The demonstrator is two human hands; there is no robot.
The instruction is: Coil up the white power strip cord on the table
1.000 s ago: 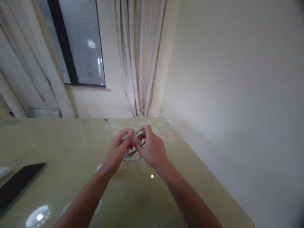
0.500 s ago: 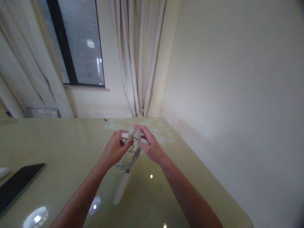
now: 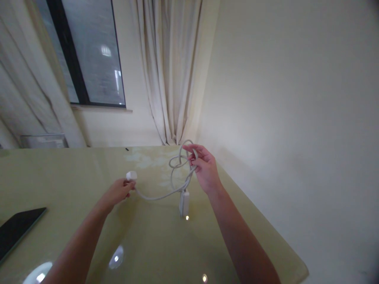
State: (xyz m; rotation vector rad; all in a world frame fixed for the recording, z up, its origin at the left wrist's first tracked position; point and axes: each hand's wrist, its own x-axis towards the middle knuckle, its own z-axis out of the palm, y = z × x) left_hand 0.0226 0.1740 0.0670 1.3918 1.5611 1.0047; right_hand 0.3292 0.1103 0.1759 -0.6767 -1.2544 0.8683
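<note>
A white power cord stretches between my hands above the table. My left hand pinches its end just below the white plug, which points up. To the right, my right hand is closed around the loose coils of the same cord, its fingers wrapped over several strands. From the coils hangs a white oblong block, close to the tabletop; whether it is a power strip or an adapter I cannot tell, nor whether it touches the table.
The glossy greenish table has a right edge running along the wall. A dark flat tablet-like thing lies at the left. A small black object sits near the far edge, before the curtain.
My hands have moved apart, the left drawing the plug leftward and the right lifting the coils rightward. The cord between them has lengthened, and the block has swung right to hang beneath the coils.
</note>
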